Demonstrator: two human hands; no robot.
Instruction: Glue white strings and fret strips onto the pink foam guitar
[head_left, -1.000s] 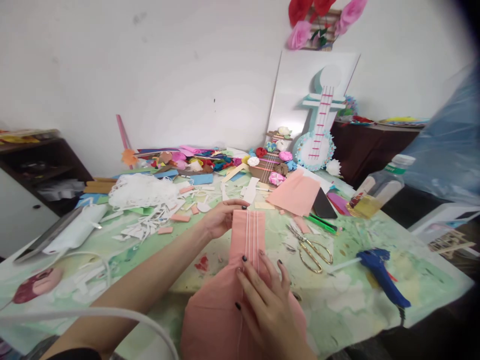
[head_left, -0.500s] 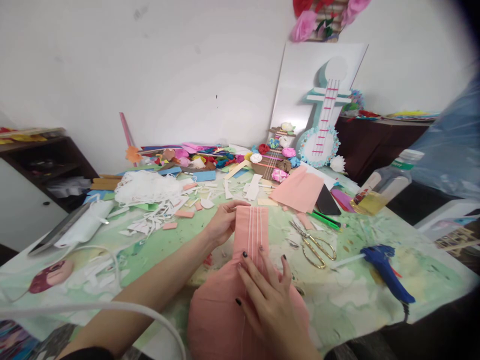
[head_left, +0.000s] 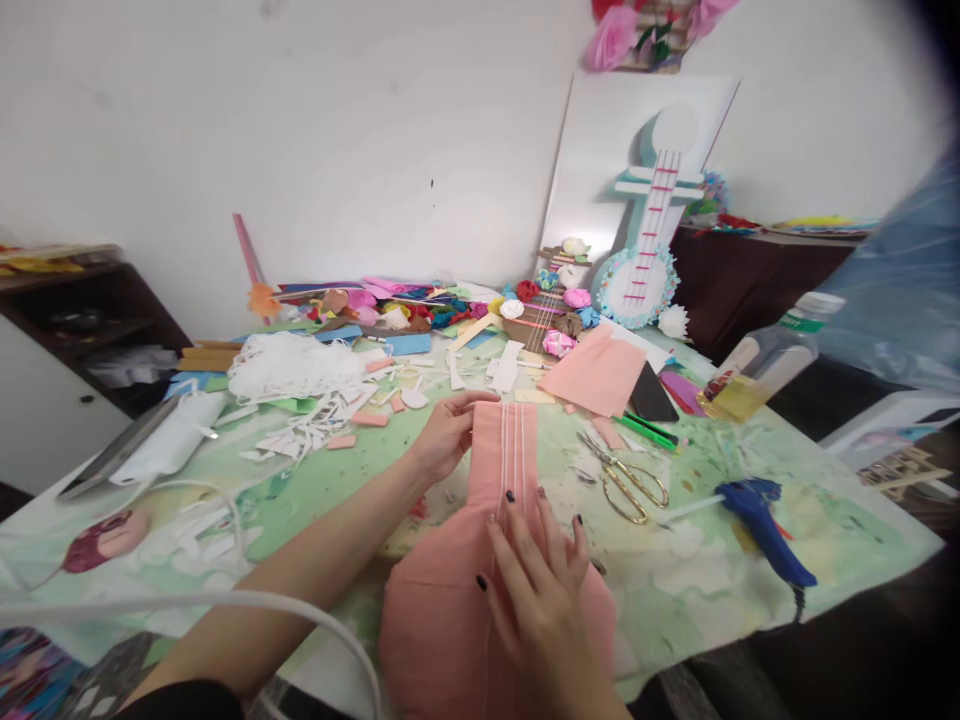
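A pink paper-covered toy stringed instrument [head_left: 431, 610], with a round body and a straight neck, stands in front of me at the table edge. Several white strings [head_left: 515, 450] run down the neck and onto the body. My left hand [head_left: 448, 437] is closed around the top left edge of the neck, its fingertips partly hidden behind it. Over the strings, where neck meets body, my right hand [head_left: 544, 590] lies with fingers spread, touching the front. Gold-handled scissors [head_left: 626, 480] lie right of the neck.
A blue glue gun [head_left: 765, 530] and a bottle of yellow liquid [head_left: 765, 365] are at the right. Tangled white string [head_left: 292, 365] and paper scraps lie at the left. A white cable [head_left: 300, 620] crosses the lower left. A blue-and-white model instrument [head_left: 641, 255] leans at the back.
My right hand has slid slightly right and down over the strings, its fingers a little closer together. My left hand keeps its hold on the neck. The view has shifted slightly.
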